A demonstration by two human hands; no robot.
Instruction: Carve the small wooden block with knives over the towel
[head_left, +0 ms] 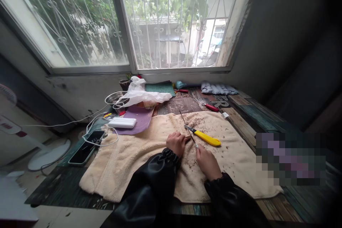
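Serves as a tabletop (243,121) with a worn, multicoloured plank pattern. Bears a cream towel (125,153) spread wide across the middle, and a dark-screened phone (85,149) just beside its left edge. Holds, farther back, a metal bowl (113,97), a crumpled white plastic bag (149,97), a green mat (160,88) and, toward the right, a grey padded pouch (217,88). Carries a red-handled tool (212,107) near the towel's far edge, plus small scraps (184,97) strewn behind the towel.
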